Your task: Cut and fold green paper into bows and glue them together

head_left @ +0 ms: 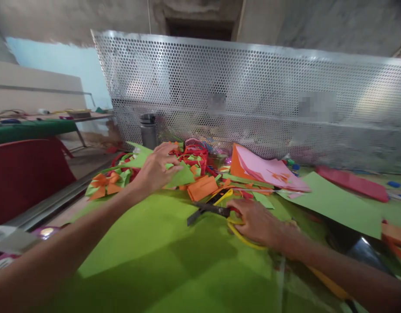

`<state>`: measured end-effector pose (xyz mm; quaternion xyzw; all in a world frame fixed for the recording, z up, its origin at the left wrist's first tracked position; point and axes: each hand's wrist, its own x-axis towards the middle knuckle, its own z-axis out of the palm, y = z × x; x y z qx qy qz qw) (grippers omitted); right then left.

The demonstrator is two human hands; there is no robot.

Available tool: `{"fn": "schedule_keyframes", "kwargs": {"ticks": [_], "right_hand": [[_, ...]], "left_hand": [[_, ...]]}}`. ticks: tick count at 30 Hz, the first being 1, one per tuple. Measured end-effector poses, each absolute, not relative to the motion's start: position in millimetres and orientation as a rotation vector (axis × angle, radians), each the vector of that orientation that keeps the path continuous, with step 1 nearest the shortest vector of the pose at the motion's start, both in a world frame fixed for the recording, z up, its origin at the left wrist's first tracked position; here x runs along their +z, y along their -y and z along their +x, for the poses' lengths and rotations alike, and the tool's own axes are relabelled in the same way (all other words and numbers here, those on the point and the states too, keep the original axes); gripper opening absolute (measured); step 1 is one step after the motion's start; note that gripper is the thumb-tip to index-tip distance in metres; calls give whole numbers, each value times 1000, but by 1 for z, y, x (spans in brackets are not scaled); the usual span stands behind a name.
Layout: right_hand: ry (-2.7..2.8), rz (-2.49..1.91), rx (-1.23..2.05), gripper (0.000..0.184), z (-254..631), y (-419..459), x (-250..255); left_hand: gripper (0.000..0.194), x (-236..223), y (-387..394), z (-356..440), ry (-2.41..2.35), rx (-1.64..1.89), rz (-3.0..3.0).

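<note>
My right hand (257, 219) is closed around the yellow and red handles of a pair of scissors (213, 209). Their dark blades point left and stand apart over the green table surface (138, 243). Just beyond the blades lies a black and yellow item (223, 198), partly covered. My left hand (159, 167) is over the paper heap, fingers curved and apart. Under and beside its fingers is a green paper piece (182, 176); whether they touch it I cannot tell. A folded orange paper (203, 188) lies between my hands. An orange paper bow (105, 184) sits left of my left wrist.
A grey bottle (148, 132) stands before a perforated metal panel (252, 82). Pink sheets (268, 167), a light green sheet (340, 202) and a red flat item (353, 183) lie to the right. A red chair (27, 178) is at left.
</note>
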<state>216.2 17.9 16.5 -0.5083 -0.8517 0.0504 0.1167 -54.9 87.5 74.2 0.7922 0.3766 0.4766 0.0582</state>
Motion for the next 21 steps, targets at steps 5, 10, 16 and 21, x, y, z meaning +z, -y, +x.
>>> {"fn": "schedule_keyframes", "kwargs": {"ticks": [5,10,16,21], "right_hand": [[2683,-1284,132,44,214,-44,1],[2716,-1301,66,28,218,-74,-3],[2673,-1339,88,19,213,-87,2],[2557,-1361,193,25,209,-95,4]], "left_hand": [[25,74,-54,-24,-1075,1440,1989],[28,48,-44,-2,-914,1128,1193],[29,21,-46,8,-895,1120,999],[27,7,-42,12,-909,1112,967]]}}
